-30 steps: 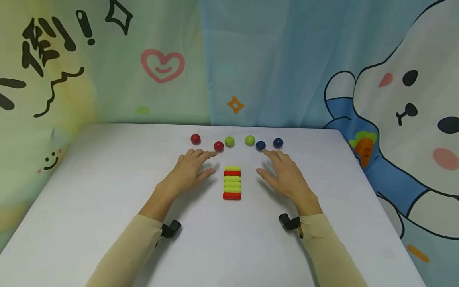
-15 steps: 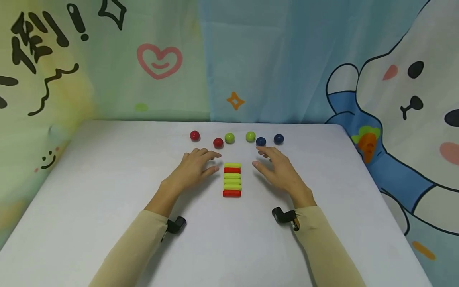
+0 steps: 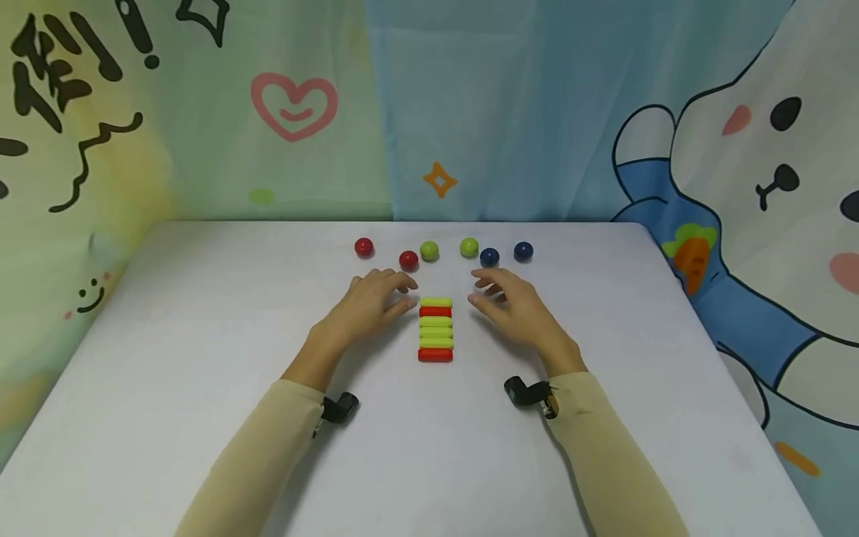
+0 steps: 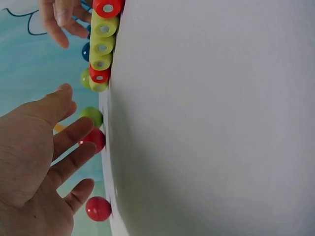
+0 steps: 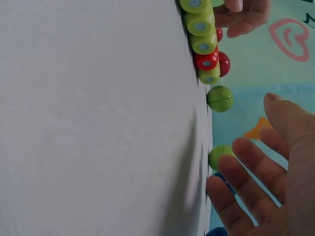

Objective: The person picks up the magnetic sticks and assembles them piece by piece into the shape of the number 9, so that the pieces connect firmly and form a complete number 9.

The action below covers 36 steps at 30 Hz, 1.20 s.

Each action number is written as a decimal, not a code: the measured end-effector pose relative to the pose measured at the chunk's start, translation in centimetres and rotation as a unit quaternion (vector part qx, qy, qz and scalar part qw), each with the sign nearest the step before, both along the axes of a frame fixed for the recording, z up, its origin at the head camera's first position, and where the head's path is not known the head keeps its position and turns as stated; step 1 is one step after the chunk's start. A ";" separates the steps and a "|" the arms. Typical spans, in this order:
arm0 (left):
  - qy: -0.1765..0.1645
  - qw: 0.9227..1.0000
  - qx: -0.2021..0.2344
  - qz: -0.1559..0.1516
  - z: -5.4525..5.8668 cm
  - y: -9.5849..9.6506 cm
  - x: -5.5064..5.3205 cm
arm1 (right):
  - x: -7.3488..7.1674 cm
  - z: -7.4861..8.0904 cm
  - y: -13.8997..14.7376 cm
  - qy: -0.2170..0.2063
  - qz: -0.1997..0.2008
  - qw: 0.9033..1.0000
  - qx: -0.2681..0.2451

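While the outermost red ball (image 3: 364, 247) sits toward the far edge of the white table (image 3: 201, 358), the left hand (image 3: 372, 304) hovers nearer the person, grip wide, thumb and bent fingers parted. Next rightward: second red ball (image 3: 408, 260), green ball (image 3: 429, 250) just beside it. Mid-table, between the hands: row of six bars (image 3: 435, 332), touching side by side, two red and four yellow-green, a red one nearest the person. Then another green ball (image 3: 469, 247) and a blue ball (image 3: 489, 257). Right hand (image 3: 517, 306) near that blue ball, grip likewise wide, thumb apart. Farthest right of the balls: second blue ball (image 3: 523, 251).
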<state>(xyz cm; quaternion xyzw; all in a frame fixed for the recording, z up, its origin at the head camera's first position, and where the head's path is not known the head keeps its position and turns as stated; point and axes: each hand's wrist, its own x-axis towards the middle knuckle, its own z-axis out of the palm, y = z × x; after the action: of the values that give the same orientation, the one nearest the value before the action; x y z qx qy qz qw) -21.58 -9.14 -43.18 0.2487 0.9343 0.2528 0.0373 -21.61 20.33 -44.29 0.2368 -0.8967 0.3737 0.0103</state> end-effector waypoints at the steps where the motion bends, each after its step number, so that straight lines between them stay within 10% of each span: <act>1: -0.003 1.000 0.001 0.001 -0.1 0.0 0.0 | -0.1 0.0 -0.1 -0.004 0.002 1.000 0.001; 36: -0.030 0.999 0.029 0.024 -1.6 0.8 -1.6 | -1.7 -1.6 -3.5 -0.069 0.000 0.998 0.013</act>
<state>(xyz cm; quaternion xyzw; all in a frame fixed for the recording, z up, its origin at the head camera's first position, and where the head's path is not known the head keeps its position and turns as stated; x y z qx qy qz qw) -23.18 -8.36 -44.82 0.2199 0.9305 0.2883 0.0522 -23.35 16.79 -45.88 0.2106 -0.8999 0.3779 -0.0551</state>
